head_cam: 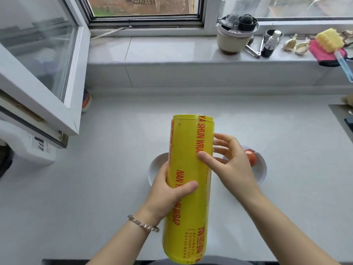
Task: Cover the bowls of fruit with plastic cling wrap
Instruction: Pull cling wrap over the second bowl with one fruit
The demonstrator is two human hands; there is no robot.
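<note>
Head view: two white bowls stand on the grey counter [248,217], the right bowl [260,170] holding a reddish fruit [251,156]; the left bowl [155,167] is mostly hidden, contents unclear. Above them a yellow roll of cling wrap [188,188] is held lengthwise. The left hand [168,194] wraps around its middle. The right hand [232,161] has fingers spread, thumb pressing the roll's side.

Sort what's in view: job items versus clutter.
Job: yellow cling wrap roll, left hand, right hand, left bowl, right bowl with red fruit.
Clutter: beige pot, spray bottle, garlic, yellow sponge.
</note>
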